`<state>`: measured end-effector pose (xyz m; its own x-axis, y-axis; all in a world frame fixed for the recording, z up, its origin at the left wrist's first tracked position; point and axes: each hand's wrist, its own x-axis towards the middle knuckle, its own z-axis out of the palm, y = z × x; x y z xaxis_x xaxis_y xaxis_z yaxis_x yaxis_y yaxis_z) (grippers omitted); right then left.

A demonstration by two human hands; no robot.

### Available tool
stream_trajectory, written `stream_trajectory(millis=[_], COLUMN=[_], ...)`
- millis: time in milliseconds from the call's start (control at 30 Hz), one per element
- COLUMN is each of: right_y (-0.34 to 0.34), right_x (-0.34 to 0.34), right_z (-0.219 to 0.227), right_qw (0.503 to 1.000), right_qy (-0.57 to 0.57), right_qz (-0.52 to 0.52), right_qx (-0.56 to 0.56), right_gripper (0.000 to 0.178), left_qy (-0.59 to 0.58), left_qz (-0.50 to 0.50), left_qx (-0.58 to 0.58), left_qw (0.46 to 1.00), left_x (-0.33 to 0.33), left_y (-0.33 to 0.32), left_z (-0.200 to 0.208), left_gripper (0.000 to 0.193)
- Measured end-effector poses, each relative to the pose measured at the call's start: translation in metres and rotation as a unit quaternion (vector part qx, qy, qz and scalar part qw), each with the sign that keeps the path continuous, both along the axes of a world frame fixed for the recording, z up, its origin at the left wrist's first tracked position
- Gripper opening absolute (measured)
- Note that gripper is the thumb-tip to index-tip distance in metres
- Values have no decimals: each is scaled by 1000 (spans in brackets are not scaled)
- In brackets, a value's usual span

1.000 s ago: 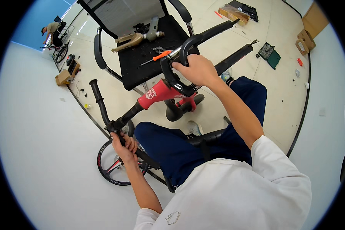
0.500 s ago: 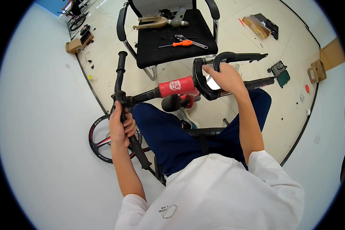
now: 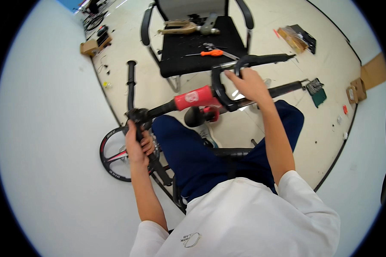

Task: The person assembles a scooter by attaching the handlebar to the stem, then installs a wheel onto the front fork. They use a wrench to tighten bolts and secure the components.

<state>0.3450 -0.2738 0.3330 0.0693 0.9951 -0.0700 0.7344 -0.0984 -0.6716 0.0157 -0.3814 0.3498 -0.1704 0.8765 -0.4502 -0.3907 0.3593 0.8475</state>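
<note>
Across my lap lies a bicycle front end. Its black handlebar (image 3: 131, 81) is at the left, the red head tube (image 3: 194, 97) in the middle, and the black suspension fork (image 3: 283, 89) points right. My left hand (image 3: 138, 145) is closed around the near half of the handlebar, just below the stem (image 3: 139, 115). With fingers wrapped over it, my right hand (image 3: 248, 85) grips the fork near its arch and crown. A black saddle (image 3: 194, 117) shows beneath the head tube. A black spoked wheel (image 3: 109, 160) stands partly hidden behind my left forearm.
Ahead is a black chair (image 3: 188, 60) carrying a tan fork (image 3: 180, 28), an orange-handled screwdriver (image 3: 212, 53) and a wrench. Boxes (image 3: 90, 47) lie along the left wall. On the right floor are a yellowish package (image 3: 292, 38), a green case (image 3: 318, 97) and cardboard boxes (image 3: 357, 90).
The handlebar has tilted slightly, its far end shifting left, and the fork tips have moved a little up and left. Both hands keep their holds. The whole view has shifted somewhat.
</note>
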Motion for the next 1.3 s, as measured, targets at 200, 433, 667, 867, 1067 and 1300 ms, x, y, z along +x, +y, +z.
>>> stream_trajectory(millis=[200,433,667,867,1067,1300], right_y=[-2,-43,-33,-21,-5,1], right_x=[-16,4,22,15,14,16], right_z=[1,0,-26,-23,-20,-26], right_qw=[995,940,926,917,911,904], right_qy=[17,-126,-172,-181,-216,-234], right_qz=[65,147,241,247,248,240], right_qx=[70,279,234,254,250,266], right_gripper=[46,37,45,42,47,48], left_qy=[8,-8,-13,28,29,12], left_qz=[27,-9,-3,3,7,11], left_qx=[14,-8,-30,-80,-104,-108], left_qw=[999,1000,999,996,994,994], left_x=[-51,-85,-91,-92,-92,-87], left_y=[-16,7,23,37,48,55], left_z=[-4,-20,-31,-35,-53,-70], left_gripper=[48,48,48,45,44,44])
